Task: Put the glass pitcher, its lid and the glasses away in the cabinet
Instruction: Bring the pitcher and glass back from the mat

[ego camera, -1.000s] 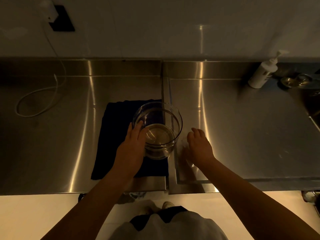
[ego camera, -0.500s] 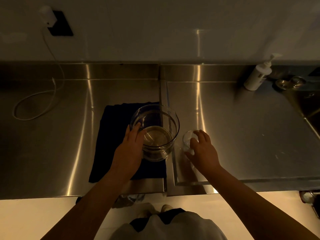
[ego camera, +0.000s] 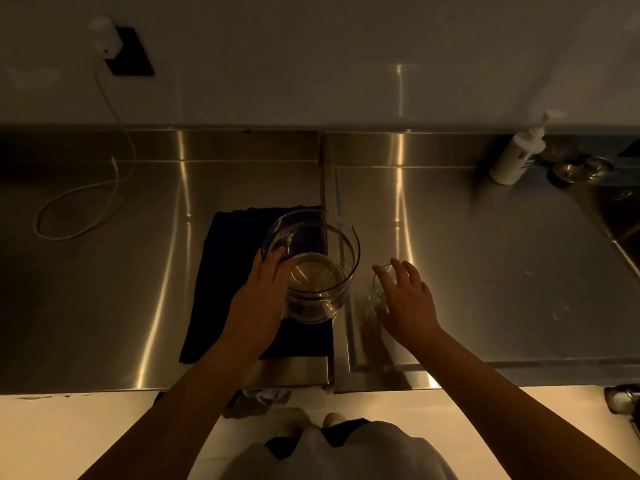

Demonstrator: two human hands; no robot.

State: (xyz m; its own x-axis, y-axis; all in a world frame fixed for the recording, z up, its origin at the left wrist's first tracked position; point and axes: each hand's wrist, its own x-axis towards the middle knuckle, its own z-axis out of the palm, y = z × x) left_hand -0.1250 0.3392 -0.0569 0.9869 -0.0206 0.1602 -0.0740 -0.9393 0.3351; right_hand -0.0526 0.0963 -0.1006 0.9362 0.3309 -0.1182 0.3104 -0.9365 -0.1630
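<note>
Since half a second ago the right hand [ego camera: 405,299] has loosened off the small clear drinking glass [ego camera: 379,284]: then its fingers were wrapped over the rim, now they are spread and nearly straight, with the palm just beside the glass on its right; whether the thumb touches the glass I cannot tell; the glass stands upright on the right-hand steel panel, close to the seam between the two panels; the left hand [ego camera: 261,296] has kept its place, palm and fingers pressed round the near left wall of the wide round clear glass pitcher [ego camera: 311,265], fingertips [ego camera: 277,252] up at the rim; the pitcher stands upright on the right part of a dark folded cloth [ego camera: 228,271], and its far right edge overhangs the seam; a round, pale disc shows through the pitcher's bottom, too dim to name; the cloth lies on the left panel of the brushed stainless-steel counter [ego camera: 485,271]; a thin white cable [ego camera: 104,188] runs down from a white plug [ego camera: 104,38] on the wall and loops on the counter far left, well apart from the cloth; a white pump bottle [ego camera: 516,155] stands at the far right back, beside a small round metal dish [ego camera: 571,172]; light is low and amber
</note>
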